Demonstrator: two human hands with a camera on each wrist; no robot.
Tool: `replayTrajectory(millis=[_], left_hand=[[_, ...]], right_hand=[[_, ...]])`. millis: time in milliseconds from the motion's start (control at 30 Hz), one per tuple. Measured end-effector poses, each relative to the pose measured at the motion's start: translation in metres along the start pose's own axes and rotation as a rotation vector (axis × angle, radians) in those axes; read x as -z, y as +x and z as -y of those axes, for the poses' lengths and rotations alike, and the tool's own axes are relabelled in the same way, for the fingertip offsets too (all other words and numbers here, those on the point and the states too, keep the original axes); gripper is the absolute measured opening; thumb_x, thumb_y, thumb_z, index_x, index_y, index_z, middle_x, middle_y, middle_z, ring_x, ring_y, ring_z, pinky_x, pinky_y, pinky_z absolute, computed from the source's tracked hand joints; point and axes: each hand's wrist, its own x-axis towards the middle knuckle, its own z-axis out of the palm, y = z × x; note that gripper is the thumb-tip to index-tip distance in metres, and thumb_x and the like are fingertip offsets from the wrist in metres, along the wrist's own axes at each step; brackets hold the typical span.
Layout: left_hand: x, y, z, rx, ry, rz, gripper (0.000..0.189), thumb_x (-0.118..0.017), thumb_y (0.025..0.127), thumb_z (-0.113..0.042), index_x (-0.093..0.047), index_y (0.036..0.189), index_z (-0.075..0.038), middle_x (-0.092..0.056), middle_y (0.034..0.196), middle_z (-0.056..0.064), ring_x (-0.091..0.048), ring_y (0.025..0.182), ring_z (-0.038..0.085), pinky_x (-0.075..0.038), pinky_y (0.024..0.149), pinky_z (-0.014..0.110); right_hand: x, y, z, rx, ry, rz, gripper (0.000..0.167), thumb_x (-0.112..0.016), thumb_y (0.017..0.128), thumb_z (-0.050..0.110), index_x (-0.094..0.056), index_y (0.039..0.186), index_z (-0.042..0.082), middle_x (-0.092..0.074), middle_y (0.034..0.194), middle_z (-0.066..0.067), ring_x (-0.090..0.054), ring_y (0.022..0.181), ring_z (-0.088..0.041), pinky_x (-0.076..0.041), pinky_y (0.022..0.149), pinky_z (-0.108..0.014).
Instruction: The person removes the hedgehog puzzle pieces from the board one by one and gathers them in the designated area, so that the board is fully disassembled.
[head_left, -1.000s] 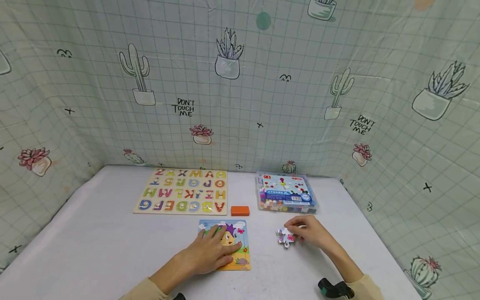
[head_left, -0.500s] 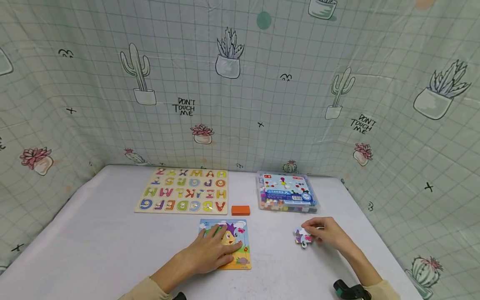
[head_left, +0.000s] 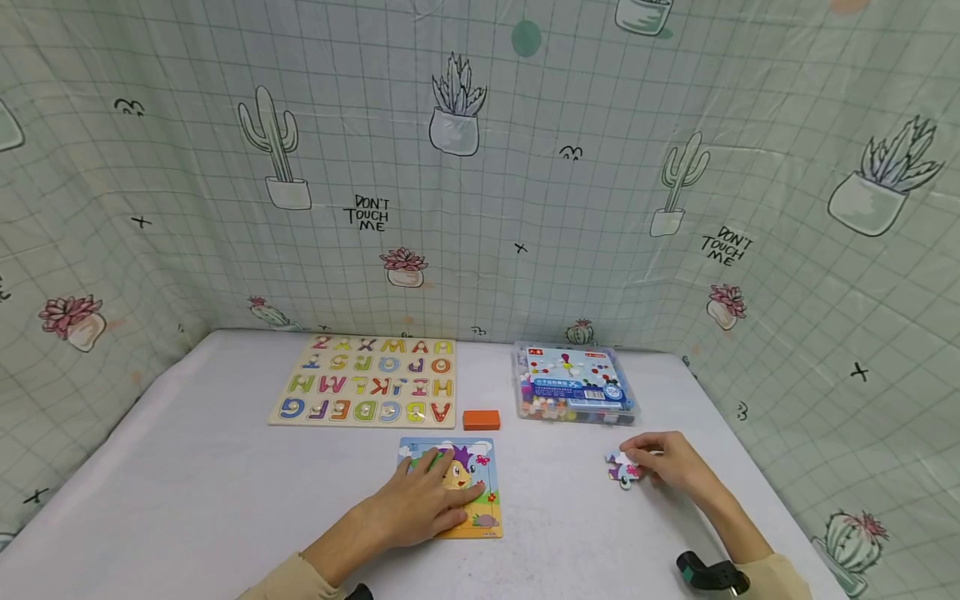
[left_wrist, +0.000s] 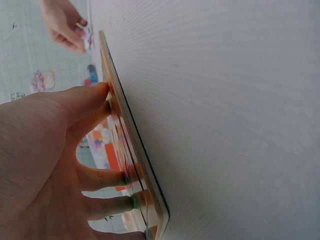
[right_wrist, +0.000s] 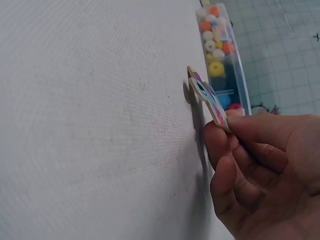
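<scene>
My left hand (head_left: 416,506) rests with spread fingers on a square jigsaw puzzle board (head_left: 487,492), which shows a cartoon face with purple hair; the palm hides part of the picture. In the left wrist view the fingertips press on the top of the board (left_wrist: 131,125). Off to the right, my right hand (head_left: 671,463) pinches a puzzle piece (head_left: 624,472) between thumb and fingers. White, purple and pink show on it, with a printed eye. The right wrist view has the piece (right_wrist: 207,97) tilted just above the table, its shadow beside it.
A wooden alphabet board (head_left: 367,383) lies at the back left. An orange block (head_left: 481,420) sits behind the jigsaw board. At the back right stands a clear plastic box (head_left: 573,383) of coloured beads with a printed label. A patterned curtain (head_left: 480,183) surrounds the white table (head_left: 225,483).
My right hand has moved to the right, carrying the puzzle piece away from the board. The left hand has stayed in place on the board.
</scene>
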Motion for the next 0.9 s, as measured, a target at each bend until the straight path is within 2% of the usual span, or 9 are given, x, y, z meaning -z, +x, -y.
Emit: replayTrajectory(millis=[167,500,900], left_hand=[[-0.001,0.000,0.000,0.005,-0.005,0.000,0.042,-0.047,0.101,-0.043,-0.048,0.143,-0.042,-0.034,0.156,0.020,-0.031,0.143,0.046,-0.032,0.105,0.072],[-0.001,0.000,0.001,-0.002,-0.004,-0.001,0.041,-0.046,0.102,-0.043,-0.047,0.143,-0.042,-0.033,0.157,0.019,-0.030,0.144,0.045,-0.032,0.105,0.072],[-0.001,0.000,0.001,0.004,0.001,-0.003,0.041,-0.047,0.101,-0.044,-0.048,0.143,-0.042,-0.033,0.157,0.019,-0.031,0.143,0.045,-0.032,0.105,0.072]], right_hand=[[-0.001,0.003,-0.001,0.002,-0.006,-0.002,0.022,-0.061,0.096,0.014,-0.071,0.109,0.000,-0.062,0.081,-0.004,-0.050,0.060,-0.011,-0.044,0.051,-0.024],[-0.001,0.008,-0.004,0.004,-0.038,-0.023,0.021,-0.062,0.096,0.015,-0.071,0.108,0.001,-0.062,0.080,-0.003,-0.051,0.062,-0.011,-0.045,0.051,-0.023],[0.004,0.012,-0.003,0.019,-0.061,-0.034,0.021,-0.062,0.095,0.013,-0.072,0.107,-0.001,-0.068,0.079,-0.004,-0.057,0.067,-0.014,-0.048,0.054,-0.024]])
